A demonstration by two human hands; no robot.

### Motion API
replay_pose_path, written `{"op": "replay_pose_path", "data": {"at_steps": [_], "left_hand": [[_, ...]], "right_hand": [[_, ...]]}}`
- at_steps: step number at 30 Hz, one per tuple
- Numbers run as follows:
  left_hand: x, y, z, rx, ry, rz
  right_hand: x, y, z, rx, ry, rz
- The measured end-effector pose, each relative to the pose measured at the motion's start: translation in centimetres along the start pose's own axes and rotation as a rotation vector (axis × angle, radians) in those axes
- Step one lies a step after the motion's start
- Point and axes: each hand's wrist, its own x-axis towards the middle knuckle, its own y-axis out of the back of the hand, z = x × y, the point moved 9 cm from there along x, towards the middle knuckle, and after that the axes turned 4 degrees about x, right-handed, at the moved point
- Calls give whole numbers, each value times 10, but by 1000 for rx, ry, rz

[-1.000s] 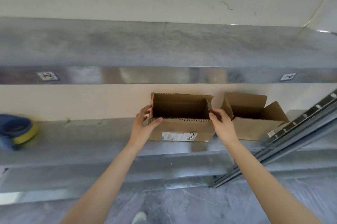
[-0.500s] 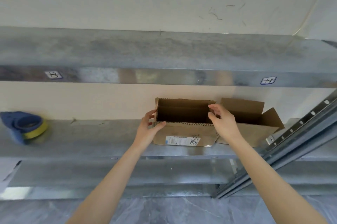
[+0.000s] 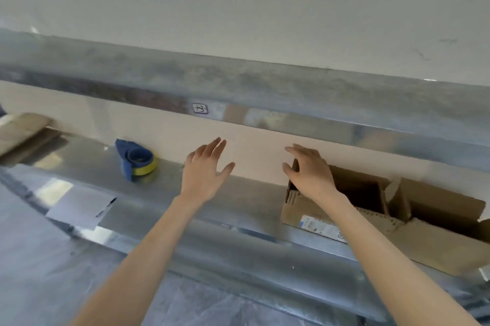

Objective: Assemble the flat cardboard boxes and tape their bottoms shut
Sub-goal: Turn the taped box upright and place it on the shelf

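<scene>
On the shelf point(image 3: 252, 201), right hand point(image 3: 311, 173) at box point(image 3: 291, 209) corner

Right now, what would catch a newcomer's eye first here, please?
Two bare hands reach over the metal shelf: the left hand spread open, the right hand over the left corner of an open brown cardboard box. A blue tape dispenser with yellow tape sits further left.

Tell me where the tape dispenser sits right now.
In the head view, the blue tape dispenser stands on the metal shelf close to the wall, left of the left hand, with a sheet of paper lying in front of it.
</scene>
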Motion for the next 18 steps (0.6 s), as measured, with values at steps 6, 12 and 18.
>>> {"op": "replay_pose_path", "data": {"at_steps": [6,12,18], "left_hand": [[-26,53,-125,205,161,26],[-63,100,-264,297,306,42],[-94,136,-408,325,434,46]], "right_hand": [[48,-66,-123,-54,184,-126],[81,-145,-257,-68,338,-202],[105,-218,-406,2,458,-192]]}}
